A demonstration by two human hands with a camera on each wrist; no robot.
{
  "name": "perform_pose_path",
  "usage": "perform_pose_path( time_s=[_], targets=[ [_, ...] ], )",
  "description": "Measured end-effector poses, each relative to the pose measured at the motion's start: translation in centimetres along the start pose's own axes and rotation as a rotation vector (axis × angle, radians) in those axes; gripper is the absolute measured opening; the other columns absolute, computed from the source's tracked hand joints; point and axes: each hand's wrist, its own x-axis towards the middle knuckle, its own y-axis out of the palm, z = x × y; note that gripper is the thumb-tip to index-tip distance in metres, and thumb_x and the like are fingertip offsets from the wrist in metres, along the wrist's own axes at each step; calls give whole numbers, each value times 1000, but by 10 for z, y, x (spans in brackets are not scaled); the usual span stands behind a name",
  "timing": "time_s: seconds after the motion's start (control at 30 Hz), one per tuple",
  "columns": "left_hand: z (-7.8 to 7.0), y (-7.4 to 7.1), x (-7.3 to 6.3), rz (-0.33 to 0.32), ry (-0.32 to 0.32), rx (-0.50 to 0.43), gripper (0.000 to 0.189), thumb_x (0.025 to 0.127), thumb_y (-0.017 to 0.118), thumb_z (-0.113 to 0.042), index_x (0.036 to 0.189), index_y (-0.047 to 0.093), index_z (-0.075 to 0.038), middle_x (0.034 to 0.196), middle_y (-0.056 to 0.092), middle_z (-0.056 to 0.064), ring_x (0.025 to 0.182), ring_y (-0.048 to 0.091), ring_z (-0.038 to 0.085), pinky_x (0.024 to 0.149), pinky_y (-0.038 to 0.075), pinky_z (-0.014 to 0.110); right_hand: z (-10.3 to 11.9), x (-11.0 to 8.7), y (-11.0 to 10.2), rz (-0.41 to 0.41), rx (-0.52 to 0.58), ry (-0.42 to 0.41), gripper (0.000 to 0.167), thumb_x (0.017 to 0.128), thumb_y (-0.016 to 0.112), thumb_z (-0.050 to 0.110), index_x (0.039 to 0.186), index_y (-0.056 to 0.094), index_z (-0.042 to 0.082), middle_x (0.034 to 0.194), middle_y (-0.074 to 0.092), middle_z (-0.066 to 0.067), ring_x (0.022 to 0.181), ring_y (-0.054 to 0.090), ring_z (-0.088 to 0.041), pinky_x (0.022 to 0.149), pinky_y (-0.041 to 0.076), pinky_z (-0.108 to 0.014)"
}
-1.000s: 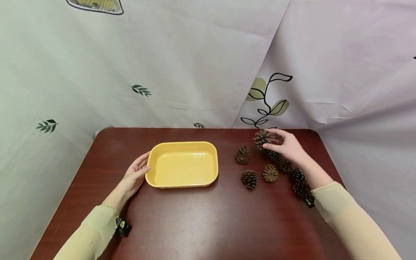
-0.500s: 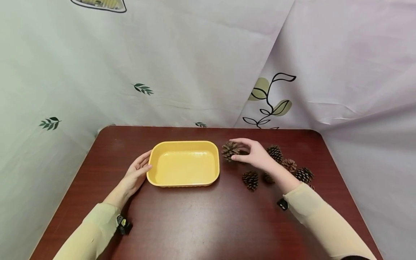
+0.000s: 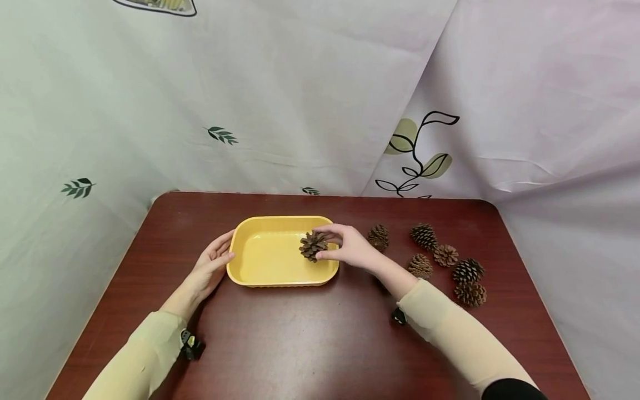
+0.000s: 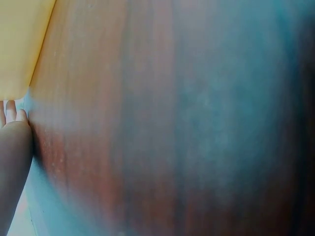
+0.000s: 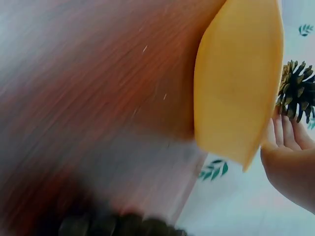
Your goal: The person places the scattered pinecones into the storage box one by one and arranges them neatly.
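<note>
A pine cone [image 3: 313, 246] with spread scales is held by my right hand [image 3: 350, 245], between thumb and fingertips, over the right part of a yellow tray [image 3: 283, 280]. In the right wrist view the pine cone [image 5: 298, 92] shows above the fingers, past the tray's outer wall [image 5: 236, 83]. My left hand [image 3: 207, 269] holds the tray's left side, its thumb on the rim and its fingers along the outside. The left wrist view catches only part of that hand [image 4: 12, 142] by the tray's corner [image 4: 19, 54]. No other pine cone shows inside the tray.
Several more pine cones lie at the right of the dark red wooden table [image 3: 300, 344], among them one near the right hand [image 3: 378, 238] and one farther right [image 3: 468, 270]. A patterned white cloth [image 3: 300, 100] hangs behind the table.
My right hand has carried the pine cone leftward from the group on the right to over the tray. The left hand and the tray have stayed in place.
</note>
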Motion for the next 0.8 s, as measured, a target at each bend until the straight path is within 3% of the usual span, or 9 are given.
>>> perform_pose_path(
  time_s=[0.23,0.5,0.8],
  targets=[
    [-1,1,0,-6,-4,14,53,106,46,11,146,55,-22,143,65,-16,131,60,-2,104,52,16,7,23,32,81,31,2,63,89,86,8,145,60,-3,145,65,-21,131,65,-36,115,52,-37],
    [1,1,1,-14,-6,14,53,105,46,11,145,56,-23,143,65,-16,131,60,-2,105,52,16,11,46,69,110,80,45,59,88,86,7,142,64,-2,142,67,-20,125,68,-31,108,55,-25],
    [-1,2,0,-10,-5,10,53,106,46,11,147,56,-22,145,64,-14,132,60,0,106,51,17,12,65,103,187,-7,26,59,86,88,12,140,67,3,136,72,-15,123,72,-27,103,54,-18]
  ],
)
